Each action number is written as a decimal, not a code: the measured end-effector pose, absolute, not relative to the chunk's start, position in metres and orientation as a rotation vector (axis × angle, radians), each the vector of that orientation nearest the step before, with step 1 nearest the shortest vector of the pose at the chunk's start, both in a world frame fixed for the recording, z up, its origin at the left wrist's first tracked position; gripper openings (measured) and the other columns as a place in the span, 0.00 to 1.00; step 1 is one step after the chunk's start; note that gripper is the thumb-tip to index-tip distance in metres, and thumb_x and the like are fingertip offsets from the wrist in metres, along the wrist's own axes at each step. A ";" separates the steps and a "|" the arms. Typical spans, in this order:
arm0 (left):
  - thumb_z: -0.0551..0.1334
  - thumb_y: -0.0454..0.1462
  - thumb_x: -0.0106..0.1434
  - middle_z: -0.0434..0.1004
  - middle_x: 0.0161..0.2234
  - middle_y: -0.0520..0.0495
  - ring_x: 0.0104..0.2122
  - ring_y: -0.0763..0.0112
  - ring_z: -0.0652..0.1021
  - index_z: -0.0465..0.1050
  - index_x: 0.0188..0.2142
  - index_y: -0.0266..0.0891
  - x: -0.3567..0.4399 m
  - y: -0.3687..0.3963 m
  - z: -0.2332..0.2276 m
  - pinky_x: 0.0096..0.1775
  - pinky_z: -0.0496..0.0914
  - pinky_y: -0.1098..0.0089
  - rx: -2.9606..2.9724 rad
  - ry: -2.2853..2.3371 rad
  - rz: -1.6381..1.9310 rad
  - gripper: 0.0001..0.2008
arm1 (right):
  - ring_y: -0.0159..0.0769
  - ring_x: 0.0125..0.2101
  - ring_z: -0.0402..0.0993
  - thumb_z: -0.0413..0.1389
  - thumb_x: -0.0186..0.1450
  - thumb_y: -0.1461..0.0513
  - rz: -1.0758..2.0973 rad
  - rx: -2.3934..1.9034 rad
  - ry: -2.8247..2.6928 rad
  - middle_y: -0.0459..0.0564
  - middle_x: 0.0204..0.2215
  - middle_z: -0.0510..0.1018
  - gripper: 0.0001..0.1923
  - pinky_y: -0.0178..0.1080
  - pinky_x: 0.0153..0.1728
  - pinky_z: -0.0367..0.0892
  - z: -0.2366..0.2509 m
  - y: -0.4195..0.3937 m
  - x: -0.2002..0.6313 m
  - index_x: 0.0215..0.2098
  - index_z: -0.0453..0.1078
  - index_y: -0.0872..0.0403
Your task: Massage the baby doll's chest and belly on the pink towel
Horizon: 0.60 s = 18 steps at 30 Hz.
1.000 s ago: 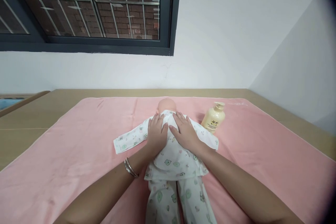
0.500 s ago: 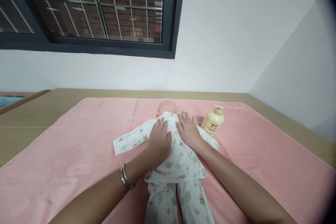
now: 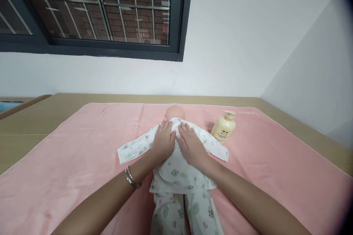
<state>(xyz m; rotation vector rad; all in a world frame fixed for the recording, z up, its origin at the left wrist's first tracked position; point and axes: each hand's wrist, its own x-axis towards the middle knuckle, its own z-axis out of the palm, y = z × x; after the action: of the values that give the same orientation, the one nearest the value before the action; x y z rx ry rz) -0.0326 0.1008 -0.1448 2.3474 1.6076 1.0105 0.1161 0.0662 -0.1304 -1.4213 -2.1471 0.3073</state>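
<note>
A baby doll lies on a pink sheet, its bald head pointing away from me, no face showing. It wears a white printed top with the sleeves spread to both sides, and matching trousers. Flat on the upper left of the top rests my left hand, fingers stretched forward; two silver bangles circle that wrist. My right hand lies flat on the upper middle, fingers slanting up to the left. The two hands are close together but apart, and neither grips anything.
A cream pump bottle stands on the sheet just beyond the right sleeve. The wooden surface borders the sheet, with a white wall behind it. A dark-framed barred window is at the upper left.
My right hand has slid left and slightly down, from near the doll's right shoulder to the middle of the top. My left hand has shifted a little up and left.
</note>
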 end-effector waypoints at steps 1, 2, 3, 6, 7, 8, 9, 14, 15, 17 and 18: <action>0.44 0.40 0.69 0.61 0.62 0.36 0.65 0.56 0.57 0.59 0.60 0.32 -0.031 0.098 -0.146 0.63 0.52 0.51 2.356 1.611 1.021 0.24 | 0.42 0.67 0.39 0.32 0.73 0.50 0.335 -1.429 -2.119 0.55 0.67 0.50 0.31 0.52 0.65 0.42 -0.131 0.075 0.121 0.67 0.49 0.58; 0.44 0.40 0.69 0.61 0.62 0.36 0.64 0.55 0.57 0.59 0.60 0.32 -0.029 0.095 -0.147 0.63 0.52 0.51 2.361 1.617 1.031 0.24 | 0.42 0.67 0.39 0.32 0.72 0.49 0.356 -1.432 -2.099 0.56 0.67 0.49 0.32 0.52 0.65 0.41 -0.133 0.083 0.125 0.67 0.48 0.59; 0.44 0.39 0.69 0.60 0.62 0.36 0.64 0.55 0.57 0.59 0.60 0.32 -0.028 0.093 -0.148 0.63 0.52 0.51 2.363 1.622 1.042 0.24 | 0.42 0.67 0.40 0.32 0.72 0.49 0.370 -1.434 -2.089 0.57 0.67 0.49 0.33 0.51 0.65 0.41 -0.134 0.090 0.128 0.67 0.48 0.60; 0.45 0.39 0.69 0.60 0.63 0.36 0.64 0.55 0.58 0.60 0.60 0.32 -0.025 0.088 -0.152 0.63 0.52 0.50 2.342 1.628 1.085 0.24 | 0.42 0.67 0.39 0.34 0.72 0.49 0.360 -1.448 -2.083 0.59 0.67 0.48 0.33 0.50 0.65 0.40 -0.138 0.099 0.132 0.67 0.47 0.62; 0.45 0.39 0.69 0.60 0.63 0.37 0.64 0.55 0.58 0.60 0.60 0.33 -0.025 0.087 -0.153 0.63 0.53 0.50 2.323 1.628 1.108 0.23 | 0.42 0.67 0.39 0.34 0.72 0.49 0.346 -1.452 -2.086 0.59 0.67 0.48 0.33 0.50 0.65 0.40 -0.138 0.099 0.132 0.67 0.47 0.62; 0.45 0.39 0.69 0.60 0.63 0.37 0.64 0.55 0.58 0.61 0.60 0.34 -0.026 0.087 -0.154 0.62 0.53 0.49 2.302 1.627 1.134 0.23 | 0.43 0.67 0.39 0.34 0.72 0.49 0.334 -1.457 -2.087 0.60 0.67 0.48 0.33 0.50 0.65 0.40 -0.139 0.097 0.131 0.67 0.47 0.62; 0.46 0.39 0.68 0.60 0.63 0.38 0.64 0.56 0.59 0.61 0.60 0.35 -0.026 0.087 -0.155 0.62 0.54 0.49 2.283 1.623 1.157 0.23 | 0.43 0.67 0.39 0.35 0.72 0.50 0.324 -1.459 -2.087 0.60 0.67 0.49 0.33 0.50 0.65 0.40 -0.139 0.096 0.130 0.67 0.47 0.63; 0.47 0.40 0.68 0.62 0.61 0.38 0.63 0.56 0.60 0.63 0.58 0.35 -0.029 0.086 -0.157 0.62 0.55 0.49 2.262 1.591 1.203 0.22 | 0.44 0.66 0.43 0.36 0.72 0.51 0.298 -1.454 -2.079 0.61 0.66 0.51 0.32 0.51 0.65 0.42 -0.139 0.092 0.128 0.66 0.50 0.63; 0.47 0.40 0.68 0.63 0.61 0.38 0.63 0.56 0.60 0.63 0.58 0.35 -0.029 0.087 -0.157 0.62 0.55 0.49 2.266 1.589 1.205 0.22 | 0.44 0.66 0.43 0.37 0.72 0.51 0.292 -1.452 -2.079 0.61 0.66 0.52 0.32 0.51 0.65 0.42 -0.139 0.092 0.128 0.66 0.50 0.63; 0.47 0.39 0.68 0.63 0.61 0.37 0.63 0.55 0.60 0.63 0.58 0.34 -0.029 0.087 -0.156 0.62 0.55 0.49 2.269 1.588 1.211 0.22 | 0.44 0.66 0.44 0.37 0.72 0.52 0.276 -1.451 -2.078 0.60 0.66 0.53 0.31 0.51 0.65 0.42 -0.140 0.092 0.127 0.66 0.51 0.62; 0.48 0.39 0.68 0.63 0.61 0.37 0.63 0.55 0.60 0.63 0.58 0.34 -0.029 0.087 -0.156 0.62 0.55 0.49 2.267 1.589 1.215 0.22 | 0.44 0.66 0.44 0.37 0.72 0.52 0.270 -1.450 -2.077 0.60 0.66 0.53 0.31 0.50 0.65 0.42 -0.140 0.092 0.127 0.66 0.51 0.62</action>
<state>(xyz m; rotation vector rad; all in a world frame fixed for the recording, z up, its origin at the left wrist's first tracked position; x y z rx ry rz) -0.0291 0.0870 -0.1564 2.2671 1.5894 1.2146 0.1270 0.0920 -0.1397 -1.4501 -2.0769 0.2701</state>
